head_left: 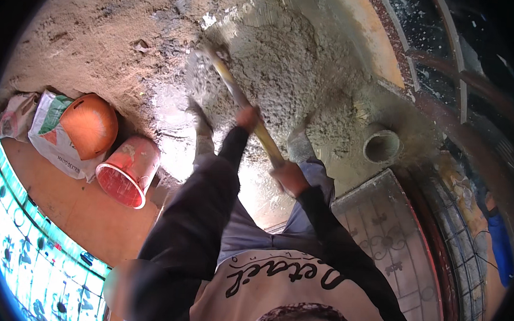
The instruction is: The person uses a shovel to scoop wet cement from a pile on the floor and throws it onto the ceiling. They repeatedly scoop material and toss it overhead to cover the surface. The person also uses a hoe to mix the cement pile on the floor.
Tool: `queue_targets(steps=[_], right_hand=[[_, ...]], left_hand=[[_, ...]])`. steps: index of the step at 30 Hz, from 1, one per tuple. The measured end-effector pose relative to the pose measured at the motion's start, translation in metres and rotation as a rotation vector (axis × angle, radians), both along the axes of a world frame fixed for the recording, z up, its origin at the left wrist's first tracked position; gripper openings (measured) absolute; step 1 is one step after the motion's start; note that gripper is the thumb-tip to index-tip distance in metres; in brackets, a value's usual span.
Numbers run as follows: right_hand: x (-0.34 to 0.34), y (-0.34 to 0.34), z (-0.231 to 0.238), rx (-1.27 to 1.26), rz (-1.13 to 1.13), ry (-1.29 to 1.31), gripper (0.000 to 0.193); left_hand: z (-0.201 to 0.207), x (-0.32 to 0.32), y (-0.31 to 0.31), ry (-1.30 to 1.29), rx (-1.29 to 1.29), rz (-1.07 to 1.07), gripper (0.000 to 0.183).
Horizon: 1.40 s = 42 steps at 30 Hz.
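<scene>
Both my hands grip a long wooden handle (231, 88) that slants across the front of my legs. My left hand (247, 118) is closed round it higher up, toward the far end. Lower down, near the butt end, my right hand (288, 178) is wrapped round the same shaft. The tool's far end is blurred against the wet grey mortar (280, 51), so I cannot tell its head's shape. My mortar-smeared feet stand apart at the near side of the mix, one on each side of the handle.
Brown sand (101, 30) spreads at the far left. A red bucket (130, 168) lies tilted beside an orange basin (90, 125) and a white sack (55, 132). On the right, a mortar-coated round container (381, 145) stands near a metal grille panel (381, 225).
</scene>
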State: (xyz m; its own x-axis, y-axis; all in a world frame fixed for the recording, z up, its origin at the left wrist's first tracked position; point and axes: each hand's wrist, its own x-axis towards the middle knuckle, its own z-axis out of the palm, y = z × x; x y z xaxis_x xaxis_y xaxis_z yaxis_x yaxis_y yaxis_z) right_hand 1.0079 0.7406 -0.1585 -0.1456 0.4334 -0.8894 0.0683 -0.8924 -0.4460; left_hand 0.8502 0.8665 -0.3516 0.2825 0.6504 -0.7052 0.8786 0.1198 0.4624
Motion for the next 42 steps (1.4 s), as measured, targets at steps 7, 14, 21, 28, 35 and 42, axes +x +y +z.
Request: queue_targets(steps=[7, 14, 21, 28, 35, 42], right_hand=[[0.114, -0.122, 0.156, -0.23, 0.02, -0.137, 0.016], [0.081, -0.112, 0.136, 0.01, 0.182, -0.094, 0.02], [-0.111, 0.059, -0.034, -0.054, -0.117, 0.263, 0.018], [-0.02, 0.016, -0.016, -0.128, 0.018, -0.004, 0.022], [0.076, -0.081, 0.189, -0.218, 0.26, -0.27, 0.028], [0.059, -0.13, 0.205, 0.235, 0.313, -0.471, 0.038]], left_hand=[[0.187, 0.14, -0.151, -0.337, -0.683, 1.268, 0.017], [0.196, 0.096, -0.112, -0.314, -0.582, 1.317, 0.021], [-0.011, -0.139, 0.075, 0.186, 0.148, 0.098, 0.011], [-0.018, -0.044, -0.006, 0.029, -0.107, 0.024, 0.009], [0.185, 0.092, -0.153, -0.396, -0.695, 1.105, 0.018], [0.235, 0.1, -0.119, -0.56, -0.901, 1.461, 0.018]])
